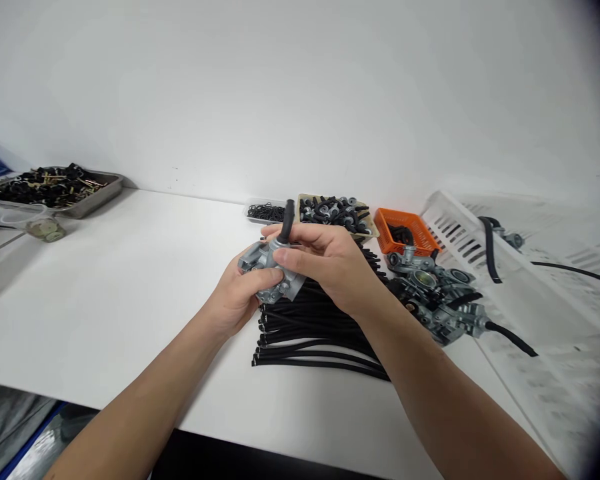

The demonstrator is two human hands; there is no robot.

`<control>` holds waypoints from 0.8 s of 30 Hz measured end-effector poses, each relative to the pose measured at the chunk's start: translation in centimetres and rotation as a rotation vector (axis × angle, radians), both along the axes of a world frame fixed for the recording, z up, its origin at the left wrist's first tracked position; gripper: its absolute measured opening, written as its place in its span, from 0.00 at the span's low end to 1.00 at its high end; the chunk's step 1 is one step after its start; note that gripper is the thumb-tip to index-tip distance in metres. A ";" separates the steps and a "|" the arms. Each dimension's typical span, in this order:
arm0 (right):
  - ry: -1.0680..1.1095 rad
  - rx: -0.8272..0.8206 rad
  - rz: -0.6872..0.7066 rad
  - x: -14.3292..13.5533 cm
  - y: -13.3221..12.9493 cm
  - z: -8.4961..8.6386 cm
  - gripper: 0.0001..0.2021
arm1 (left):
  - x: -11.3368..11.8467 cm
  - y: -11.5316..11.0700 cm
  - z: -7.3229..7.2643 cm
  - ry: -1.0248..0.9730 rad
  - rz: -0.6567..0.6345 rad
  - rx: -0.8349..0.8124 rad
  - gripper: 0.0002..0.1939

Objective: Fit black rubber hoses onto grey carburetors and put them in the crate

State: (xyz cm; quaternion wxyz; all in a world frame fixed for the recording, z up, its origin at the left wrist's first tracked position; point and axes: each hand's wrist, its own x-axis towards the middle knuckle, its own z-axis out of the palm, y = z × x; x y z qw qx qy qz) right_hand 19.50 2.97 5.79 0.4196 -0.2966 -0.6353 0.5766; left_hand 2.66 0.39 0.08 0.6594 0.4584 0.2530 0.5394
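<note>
A silver metal carburetor (273, 293) is held above the white table, between both hands. My left hand (235, 293) wraps round its left and lower side, with the thumb on the front. On its upper right, my right hand (330, 260) is closed, thumb and fingers gripping the round collar. From that collar a short black rubber boot (289, 220) sticks upward. Behind and below the hands lie several black rubber hoses (325, 353) in a row, partly covered by my right forearm.
More carburetors (440, 293) are heaped to the right, beside a white slatted crate (530, 313). An orange basket (410, 230), a tray of caps and boots (337, 212) and a box of thin black rings (266, 211) stand along the wall. A metal tray (100, 193) of parts sits far left.
</note>
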 end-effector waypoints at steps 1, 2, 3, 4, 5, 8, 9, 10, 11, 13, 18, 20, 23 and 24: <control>-0.013 0.011 -0.046 0.0 0.0 -0.1 0.17 | 0.0 0.0 0.0 0.013 0.010 0.003 0.14; -0.027 0.020 -0.089 0.0 0.1 -0.2 0.17 | 0.0 0.0 0.0 0.028 0.023 0.005 0.14; -0.038 0.023 -0.113 0.0 0.2 -0.3 0.19 | 0.0 0.0 0.0 0.041 0.035 0.004 0.14; -0.040 0.024 -0.110 0.0 0.3 -0.4 0.20 | 0.1 0.0 0.1 0.047 0.044 0.002 0.15; -0.033 0.021 -0.080 0.1 0.3 -0.4 0.20 | 0.1 0.0 0.1 0.045 0.044 -0.001 0.16; 0.019 0.035 0.017 0.2 0.4 -0.3 0.18 | 0.2 0.0 0.2 0.010 0.029 -0.023 0.15; 0.034 0.040 0.016 0.2 0.4 -0.3 0.17 | 0.2 -0.1 0.2 0.004 0.029 -0.027 0.14; 0.045 0.042 0.002 0.1 0.3 -0.3 0.16 | 0.2 -0.1 0.2 0.009 0.031 -0.025 0.14; 0.052 0.039 -0.019 -0.1 0.2 -0.3 0.16 | 0.2 -0.1 0.2 0.020 0.033 -0.020 0.14; 0.052 0.032 -0.059 -0.3 0.1 -0.4 0.16 | 0.1 0.0 0.1 0.038 0.031 -0.006 0.13; 0.025 0.107 0.048 0.4 0.4 -0.3 0.14 | -0.1 0.0 0.0 -0.002 -0.057 0.017 0.14; 0.015 0.130 0.161 0.9 0.7 -0.1 0.12 | -0.2 -0.1 0.1 -0.039 -0.123 0.009 0.15; -0.002 0.162 0.265 1.4 0.9 0.2 0.10 | -0.2 -0.3 0.4 -0.091 -0.257 -0.012 0.20; -0.007 0.172 0.285 1.5 0.9 0.3 0.10 | -0.2 -0.4 0.6 -0.101 -0.297 -0.021 0.21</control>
